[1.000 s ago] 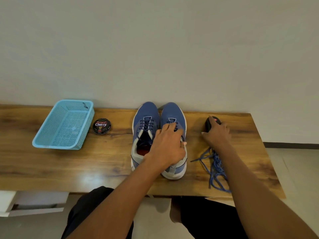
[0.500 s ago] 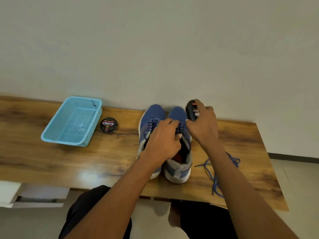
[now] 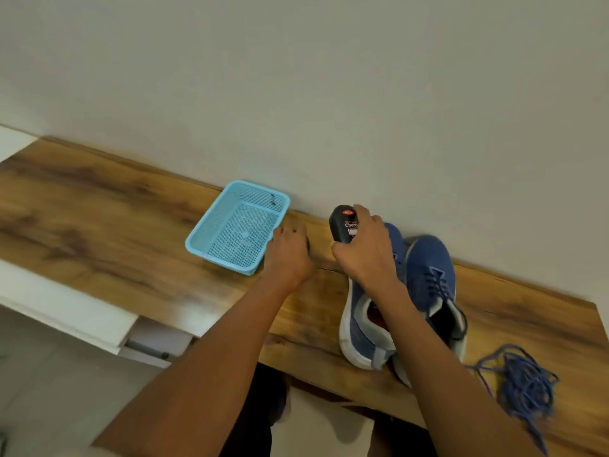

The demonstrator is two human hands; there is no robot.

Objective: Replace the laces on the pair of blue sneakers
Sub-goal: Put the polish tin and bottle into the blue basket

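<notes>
Left hand [image 3: 288, 255] off sneakers [image 3: 425, 291] (beside)

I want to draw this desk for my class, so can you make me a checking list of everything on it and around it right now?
Surface: wooden table, brown grain, against a wall.
Job's things: two blue sneakers side by side at the right; loose blue laces heaped by the right edge.
Clutter: light blue mesh basket; black shoe polish bottle, held.
Hands: left hand rests beside the basket, what lies under it is hidden; right hand grips the bottle above the left sneaker's toe.
Cables: nothing seen.
Surroundings: plain pale wall; white drawer unit under the table.
</notes>
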